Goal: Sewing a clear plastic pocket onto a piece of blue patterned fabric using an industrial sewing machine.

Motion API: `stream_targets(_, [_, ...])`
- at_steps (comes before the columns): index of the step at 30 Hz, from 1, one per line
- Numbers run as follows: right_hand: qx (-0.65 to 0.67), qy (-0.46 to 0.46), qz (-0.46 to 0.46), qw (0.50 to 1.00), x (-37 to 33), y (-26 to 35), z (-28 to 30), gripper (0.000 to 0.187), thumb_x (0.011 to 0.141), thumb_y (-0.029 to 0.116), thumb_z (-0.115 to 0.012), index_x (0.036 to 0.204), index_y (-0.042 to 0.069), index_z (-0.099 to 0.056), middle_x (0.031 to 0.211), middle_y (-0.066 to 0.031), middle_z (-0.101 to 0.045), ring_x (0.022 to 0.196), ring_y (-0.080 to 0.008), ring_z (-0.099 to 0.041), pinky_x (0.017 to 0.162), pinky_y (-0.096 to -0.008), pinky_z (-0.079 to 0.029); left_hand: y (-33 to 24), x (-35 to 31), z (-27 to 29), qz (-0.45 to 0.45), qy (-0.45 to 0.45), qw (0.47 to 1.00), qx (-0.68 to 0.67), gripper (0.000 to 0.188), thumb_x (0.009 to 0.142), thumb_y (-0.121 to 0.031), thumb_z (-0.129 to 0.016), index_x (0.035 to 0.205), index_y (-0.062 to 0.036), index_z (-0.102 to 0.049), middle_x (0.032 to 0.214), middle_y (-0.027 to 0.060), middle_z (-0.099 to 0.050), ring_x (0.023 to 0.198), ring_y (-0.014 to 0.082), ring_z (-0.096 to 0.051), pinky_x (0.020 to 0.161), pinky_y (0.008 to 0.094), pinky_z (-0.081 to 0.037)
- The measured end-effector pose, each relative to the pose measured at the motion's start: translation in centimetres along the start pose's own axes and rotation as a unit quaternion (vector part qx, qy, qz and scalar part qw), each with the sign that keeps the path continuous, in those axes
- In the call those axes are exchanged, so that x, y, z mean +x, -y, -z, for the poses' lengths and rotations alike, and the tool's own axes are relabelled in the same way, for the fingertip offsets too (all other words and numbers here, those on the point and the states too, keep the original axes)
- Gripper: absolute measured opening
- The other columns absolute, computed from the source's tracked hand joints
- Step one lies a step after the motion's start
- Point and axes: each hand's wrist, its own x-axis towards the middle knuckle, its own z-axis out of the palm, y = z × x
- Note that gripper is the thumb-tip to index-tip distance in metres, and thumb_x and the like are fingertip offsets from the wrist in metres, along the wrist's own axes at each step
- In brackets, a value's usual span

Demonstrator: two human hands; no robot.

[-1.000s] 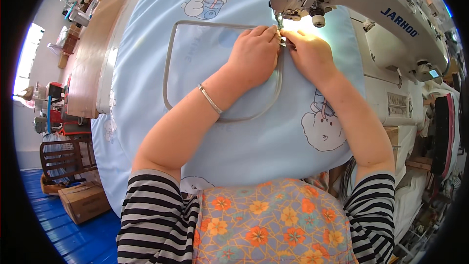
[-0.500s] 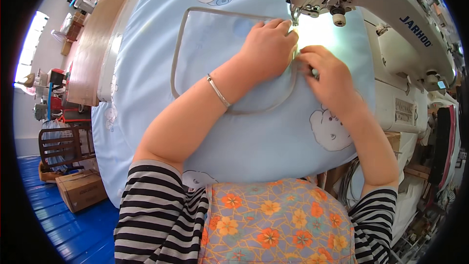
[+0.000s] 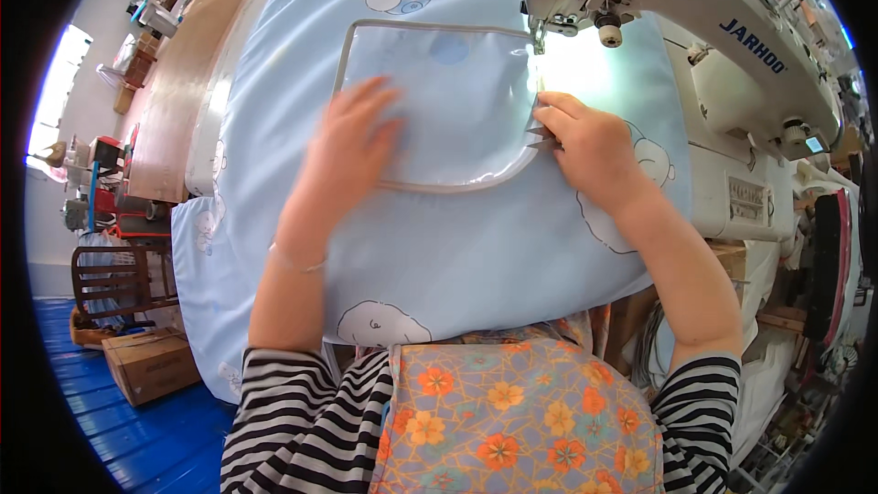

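A light blue cloth [image 3: 457, 261] printed with white cartoon dogs spreads under the sewing machine [image 3: 686, 14]. On it lies a shiny see-through panel [image 3: 448, 105] with rounded corners and a grey bound edge. The panel's upper right corner sits at the presser foot [image 3: 538, 39]. My left hand [image 3: 352, 142], blurred by motion, is over the panel's left side with fingers apart. Just below the presser foot, my right hand [image 3: 590, 142] is closed at the panel's right edge. Two pointed grey blades, like thread snips [image 3: 541, 135], stick out from its curled fingers.
A wooden table [image 3: 174, 119] runs along the left. Past it stand a dark wooden chair [image 3: 114, 274] and a cardboard box [image 3: 151, 364] on the blue floor [image 3: 110, 439]. The machine's head and body fill the right side.
My left hand has left the presser foot and swung left and nearer over the panel. My right hand has shifted slightly nearer. Cloth and panel sit a little differently, with the panel's right edge now uncovered.
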Motion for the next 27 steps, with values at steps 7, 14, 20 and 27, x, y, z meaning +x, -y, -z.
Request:
stream_targets(7, [-0.015, -0.015, 0.013, 1.000, 0.6, -1.0, -0.4, 0.032, 0.076, -0.001, -0.068, 0.107, 0.004, -0.068, 0.123, -0.0091, -0.067, 0.093, -0.0284, -0.070, 0.079, -0.0365, -0.058, 10.2, -14.6, 8.3, 0.300, -0.165, 0.909, 0.236, 0.038, 0.095, -0.018, -0.061, 0.128, 0.0017, -0.061, 0.142, 0.0230, -0.053, 0.130, 0.0379, -0.052, 0.109, 0.0438, -0.041])
stream_targets(14, [-0.050, 0.005, -0.002, 0.999, 0.0, 0.8, -0.3, 0.033, 0.076, 0.000, -0.069, 0.109, 0.004, -0.068, 0.122, -0.0098, -0.067, 0.093, -0.0286, -0.070, 0.078, -0.0370, -0.058, 5.0, -9.3, 6.1, 0.082, -0.135, 0.979, 0.128, 0.043, 0.087, -0.006, -0.067, 0.130, -0.0034, -0.062, 0.142, 0.0180, -0.054, 0.131, 0.0369, -0.051, 0.112, 0.0440, -0.038])
stream_targets(20, [-0.074, 0.007, -0.001, 0.997, -1.3, 2.2, -0.4, 0.032, 0.076, 0.002, -0.071, 0.108, 0.005, -0.068, 0.120, -0.0087, -0.067, 0.089, -0.0264, -0.071, 0.072, -0.0361, -0.058, 2.2, -2.7, 2.9, -0.101, -0.024, 0.987, 0.126, 0.027, 0.083, 0.001, -0.064, 0.110, -0.0026, -0.069, 0.120, 0.0113, -0.067, 0.118, 0.0306, -0.060, 0.104, 0.0415, -0.046])
stream_targets(27, [-0.026, -0.039, -0.010, 0.999, -1.8, 2.3, -0.7, 0.028, 0.075, 0.003, -0.073, 0.103, 0.005, -0.071, 0.111, -0.0081, -0.070, 0.085, -0.0245, -0.071, 0.070, -0.0338, -0.058, 2.1, -3.2, 2.4, -0.090, -0.057, 0.991, 0.079, 0.014, 0.083, 0.001, -0.063, 0.095, -0.0019, -0.070, 0.104, 0.0084, -0.070, 0.102, 0.0286, -0.066, 0.096, 0.0421, -0.050])
